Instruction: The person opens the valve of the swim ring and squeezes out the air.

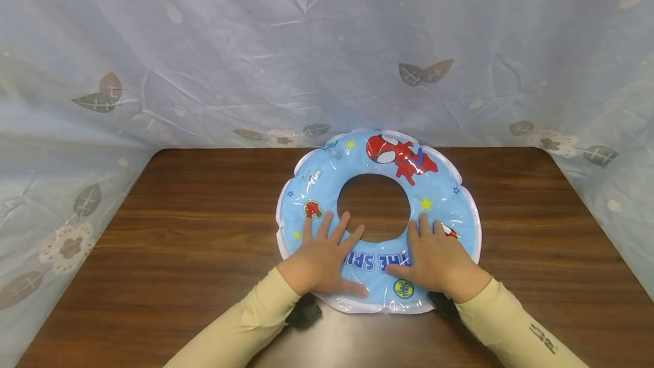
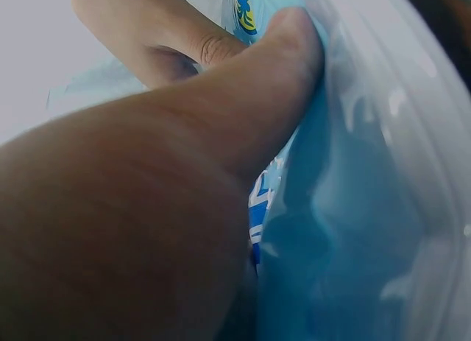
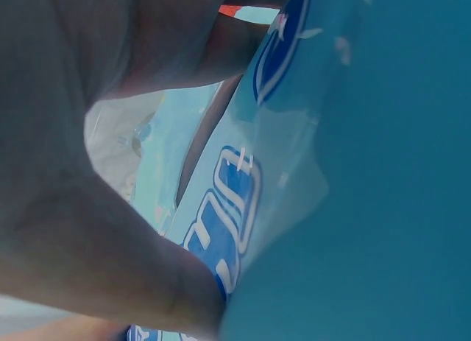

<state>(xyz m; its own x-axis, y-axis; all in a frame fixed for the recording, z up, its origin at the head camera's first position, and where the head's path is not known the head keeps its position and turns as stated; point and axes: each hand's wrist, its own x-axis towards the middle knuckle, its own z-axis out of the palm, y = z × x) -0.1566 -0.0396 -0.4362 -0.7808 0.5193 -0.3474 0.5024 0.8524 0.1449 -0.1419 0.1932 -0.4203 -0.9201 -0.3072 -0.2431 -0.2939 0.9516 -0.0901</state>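
A light-blue inflatable swim ring (image 1: 311, 180) with a white scalloped rim, red cartoon figures and blue lettering lies on the wooden table. My left hand (image 1: 323, 260) rests on its near left part, fingers spread and straight. On the near right part rests my right hand (image 1: 438, 257), its fingers pointing away toward the far side. In the left wrist view the left thumb (image 2: 272, 76) touches the shiny plastic near the ring's white edge. The right wrist view has the right thumb (image 3: 147, 275) against the vinyl beside the blue lettering.
The ring's far edge reaches the back of the brown wooden table (image 1: 194, 231). Behind and at both sides hangs a pale curtain (image 1: 306, 61) printed with leaves and flowers. A small black object (image 1: 305, 312) sits under the left wrist.
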